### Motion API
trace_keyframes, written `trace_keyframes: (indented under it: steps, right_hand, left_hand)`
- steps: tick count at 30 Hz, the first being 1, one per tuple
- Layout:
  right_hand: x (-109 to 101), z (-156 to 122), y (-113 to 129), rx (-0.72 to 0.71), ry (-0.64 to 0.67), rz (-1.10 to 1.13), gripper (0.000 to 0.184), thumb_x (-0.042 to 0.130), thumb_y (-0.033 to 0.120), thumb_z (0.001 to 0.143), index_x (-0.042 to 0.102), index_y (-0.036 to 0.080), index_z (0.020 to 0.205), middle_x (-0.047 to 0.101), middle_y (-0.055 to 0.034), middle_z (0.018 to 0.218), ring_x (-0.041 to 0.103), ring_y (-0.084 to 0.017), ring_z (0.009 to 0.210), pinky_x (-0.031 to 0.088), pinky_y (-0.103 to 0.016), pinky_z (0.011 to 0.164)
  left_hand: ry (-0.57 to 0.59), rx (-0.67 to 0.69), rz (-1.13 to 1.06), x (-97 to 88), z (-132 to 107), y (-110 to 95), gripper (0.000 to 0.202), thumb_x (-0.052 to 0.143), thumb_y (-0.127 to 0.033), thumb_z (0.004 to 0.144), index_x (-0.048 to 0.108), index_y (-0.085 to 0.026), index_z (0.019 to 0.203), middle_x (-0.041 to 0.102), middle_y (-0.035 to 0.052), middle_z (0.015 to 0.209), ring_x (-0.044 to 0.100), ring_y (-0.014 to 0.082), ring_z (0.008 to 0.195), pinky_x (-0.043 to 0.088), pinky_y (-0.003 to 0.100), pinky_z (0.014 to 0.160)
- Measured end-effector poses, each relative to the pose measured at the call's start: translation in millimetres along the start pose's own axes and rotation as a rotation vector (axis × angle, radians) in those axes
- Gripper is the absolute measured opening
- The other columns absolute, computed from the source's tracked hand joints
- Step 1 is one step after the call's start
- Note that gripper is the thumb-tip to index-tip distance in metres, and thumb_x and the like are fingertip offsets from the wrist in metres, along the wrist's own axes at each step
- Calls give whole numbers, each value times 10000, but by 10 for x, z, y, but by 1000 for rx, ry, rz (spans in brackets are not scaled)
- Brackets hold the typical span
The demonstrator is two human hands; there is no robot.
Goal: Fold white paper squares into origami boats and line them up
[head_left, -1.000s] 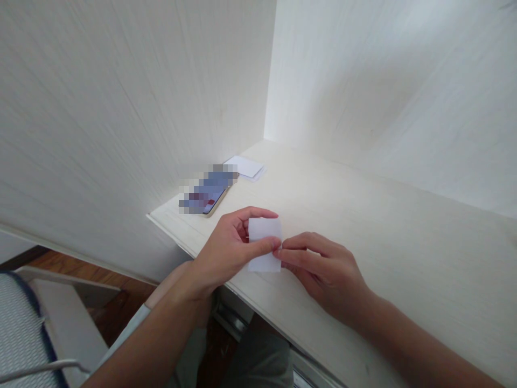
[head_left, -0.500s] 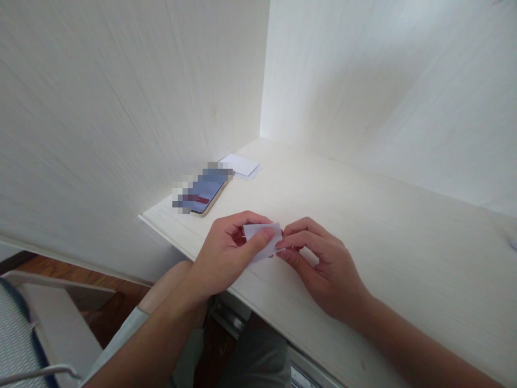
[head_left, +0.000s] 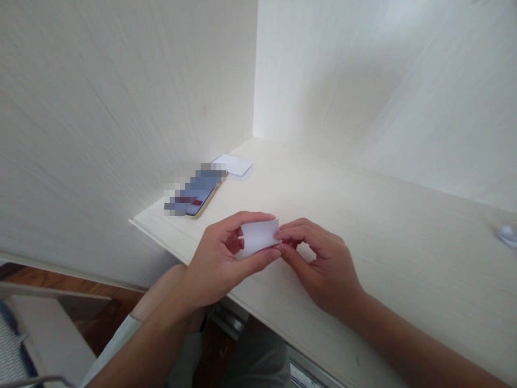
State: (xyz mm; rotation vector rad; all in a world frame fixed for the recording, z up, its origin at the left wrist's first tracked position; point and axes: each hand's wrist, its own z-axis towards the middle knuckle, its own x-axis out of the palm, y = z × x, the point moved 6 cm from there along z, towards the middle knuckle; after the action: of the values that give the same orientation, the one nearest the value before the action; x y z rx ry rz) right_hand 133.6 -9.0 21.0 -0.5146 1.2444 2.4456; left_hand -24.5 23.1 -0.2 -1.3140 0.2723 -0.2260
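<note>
A small piece of white paper (head_left: 260, 236) is held up between my two hands, above the front edge of the white desk. It bows slightly into a curve. My left hand (head_left: 224, 256) grips it from the left, thumb along its lower edge and fingers along the top and behind. At the paper's right edge, my right hand (head_left: 319, 258) pinches it with thumb and fingertips. Some fingertips behind the paper are hidden.
A phone (head_left: 197, 191), partly pixelated, lies on the desk (head_left: 363, 231) at the left. Just beyond it rests a small stack of white paper (head_left: 234, 165). A small whitish object (head_left: 508, 234) sits at the right edge. Panels rise left and behind; a chair (head_left: 52, 328) stands lower left.
My left thumb has slid from the paper's face down to its lower edge, and the paper now curves. The view has shifted slightly right, showing more of the whitish object.
</note>
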Motion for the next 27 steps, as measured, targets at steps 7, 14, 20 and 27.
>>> trace_keyframes:
  steps: [7, 14, 20, 27]
  right_hand:
    - [-4, 1, 31, -55, -4, 18, 77, 685, 142, 920, 696, 206, 877, 725, -19, 860, 662, -123, 748, 534, -255, 684]
    - [10, -2, 38, -28, -10, 39, 111, 689, 157, 918, 674, 199, 817, 717, -38, 912, 663, -135, 802, 517, -266, 697]
    - [18, -23, 25, 15, -46, 55, 107, 704, 162, 904, 679, 199, 807, 715, -17, 822, 657, -129, 727, 508, -262, 657]
    - [30, -22, 55, 69, -79, 109, 97, 707, 171, 893, 683, 172, 799, 710, -22, 784, 644, -124, 693, 496, -252, 615]
  left_hand:
    - [-48, 42, -21, -20, 18, -59, 260, 898, -215, 714, 777, -232, 943, 784, 16, 852, 693, 135, 673, 534, 198, 574]
    - [-46, 96, 18, -25, 19, -112, 148, 830, -203, 798, 785, -225, 937, 793, 8, 865, 713, 125, 722, 554, 187, 627]
    - [-59, 140, 120, -47, -4, -117, 98, 801, -233, 836, 785, -228, 932, 793, 1, 882, 706, 118, 735, 548, 178, 612]
    - [-58, 198, 129, -47, -16, -135, 124, 777, -204, 866, 791, -260, 976, 783, -24, 904, 709, 96, 805, 551, 147, 663]
